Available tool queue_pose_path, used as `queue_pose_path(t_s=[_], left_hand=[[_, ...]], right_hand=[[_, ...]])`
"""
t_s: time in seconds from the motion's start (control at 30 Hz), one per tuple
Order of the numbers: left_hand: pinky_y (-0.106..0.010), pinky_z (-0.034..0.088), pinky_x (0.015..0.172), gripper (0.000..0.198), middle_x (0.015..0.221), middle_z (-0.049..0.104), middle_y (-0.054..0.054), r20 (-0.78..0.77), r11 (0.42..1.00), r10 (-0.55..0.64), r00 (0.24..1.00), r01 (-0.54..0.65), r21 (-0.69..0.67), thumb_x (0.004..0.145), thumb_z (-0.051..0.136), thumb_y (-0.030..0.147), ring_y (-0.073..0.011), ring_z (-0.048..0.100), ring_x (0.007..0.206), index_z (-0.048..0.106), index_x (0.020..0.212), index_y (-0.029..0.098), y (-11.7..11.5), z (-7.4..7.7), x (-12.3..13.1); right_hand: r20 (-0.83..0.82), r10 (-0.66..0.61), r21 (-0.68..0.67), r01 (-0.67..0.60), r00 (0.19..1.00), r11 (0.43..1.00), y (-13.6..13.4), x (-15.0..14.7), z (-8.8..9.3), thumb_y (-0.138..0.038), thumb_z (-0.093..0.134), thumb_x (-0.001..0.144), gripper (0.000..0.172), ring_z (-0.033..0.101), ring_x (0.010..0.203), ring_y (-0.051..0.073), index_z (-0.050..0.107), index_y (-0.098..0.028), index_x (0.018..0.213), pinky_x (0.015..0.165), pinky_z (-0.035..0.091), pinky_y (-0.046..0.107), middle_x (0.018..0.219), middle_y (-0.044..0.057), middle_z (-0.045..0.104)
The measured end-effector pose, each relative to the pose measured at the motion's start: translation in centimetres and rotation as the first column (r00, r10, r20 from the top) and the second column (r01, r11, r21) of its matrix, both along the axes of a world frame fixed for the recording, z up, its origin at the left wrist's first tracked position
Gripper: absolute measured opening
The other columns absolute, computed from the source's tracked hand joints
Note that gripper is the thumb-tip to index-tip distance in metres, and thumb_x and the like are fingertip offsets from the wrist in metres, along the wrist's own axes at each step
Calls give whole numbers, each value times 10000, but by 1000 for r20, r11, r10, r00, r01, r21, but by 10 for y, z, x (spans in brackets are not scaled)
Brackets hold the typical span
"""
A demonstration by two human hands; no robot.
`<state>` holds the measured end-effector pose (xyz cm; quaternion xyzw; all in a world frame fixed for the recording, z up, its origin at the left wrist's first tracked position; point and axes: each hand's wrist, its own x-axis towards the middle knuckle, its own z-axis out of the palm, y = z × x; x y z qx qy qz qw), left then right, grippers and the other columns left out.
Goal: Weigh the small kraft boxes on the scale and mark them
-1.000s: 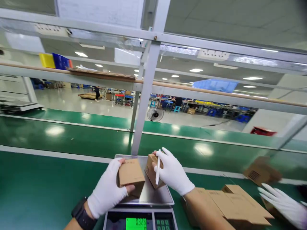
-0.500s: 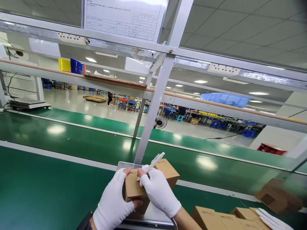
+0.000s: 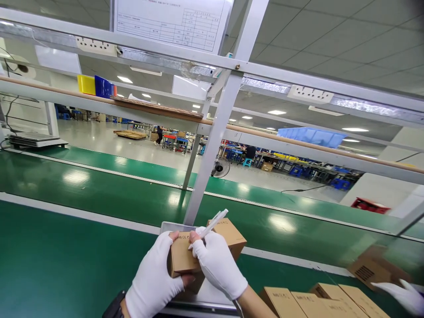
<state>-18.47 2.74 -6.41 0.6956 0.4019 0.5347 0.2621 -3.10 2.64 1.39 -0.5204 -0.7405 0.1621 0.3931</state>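
My left hand (image 3: 154,276), in a white glove with bare fingertips, is closed around the side of a small brown cardboard box (image 3: 185,260). Dark print, including a CE mark, shows on the box's top. A white pen (image 3: 217,220) is pinched in my right hand (image 3: 219,265), gloved the same way. Its tip is at the top face of the box; whether it touches I cannot tell. Right behind stands a second cardboard box (image 3: 233,236), partly covered by my right hand. Under the boxes shows a pale, metal-edged platform (image 3: 215,298).
Several cardboard boxes (image 3: 278,300) sit at the lower right. Another person's gloved hand (image 3: 402,296) is by a tilted box (image 3: 371,267) there. A metal post (image 3: 210,154) rises beyond the green work surface (image 3: 82,260). A scale (image 3: 36,139) stands far left.
The other person's gloved hand has moved off the boxes at lower right, towards the right edge. My hands, the box and the pen keep nearly the same pose; the view has shifted slightly.
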Motion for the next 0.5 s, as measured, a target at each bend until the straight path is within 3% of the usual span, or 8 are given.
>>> queue_pose_path(t_s=[0.23,0.4,0.5], left_hand=[[-472,407,1116,741,1352,501,-84,0,1000,7,1000,-7,6,621,752,252,-297,512,1234,454,1300,249,1,0,1],[-491,427,1104,747,1340,518,-103,-1,998,44,999,-44,37,615,766,275,-317,533,1219,472,1301,234,4,0,0],[-486,453,1084,756,1357,512,-112,-35,996,61,998,-58,70,633,772,291,-318,538,1223,466,1322,232,4,-10,-3]], right_hand=[[43,-19,28,18,999,999,-1,1,0,-467,381,928,397,633,728,224,552,-217,672,690,450,313,745,72,675],[1,-34,31,34,999,999,1,0,1,-479,397,921,390,638,730,235,553,-215,680,712,472,333,736,78,676],[-90,-14,35,17,996,999,0,2,-3,-544,419,915,443,625,711,236,520,-222,629,702,481,336,694,75,649]])
